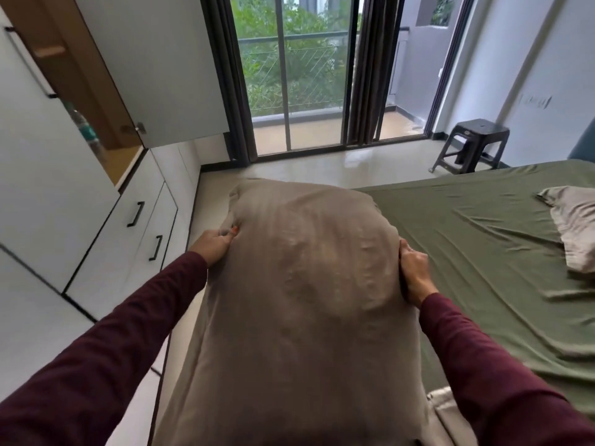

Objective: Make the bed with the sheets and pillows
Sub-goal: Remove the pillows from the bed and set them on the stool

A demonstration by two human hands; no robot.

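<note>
Two hands, left hand (215,246) and right hand (414,269), clamped on the beige pillow (306,284), blocking green sheet (467,252).

Plain taupe pillow (299,284), olive-green sheet (476,239), maroon sleeves (128,342), black stool (473,143)

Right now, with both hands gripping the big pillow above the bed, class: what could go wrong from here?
1. The left hand and right hand only pinch the beige pillow by its fabric sides, so the loose case could slip.
2. The pillow hangs partly over the floor, not the green sheet; dropped, it might land there.
3. Setting it down carelessly could wrinkle the sheet more or crowd the second pillow.
</note>
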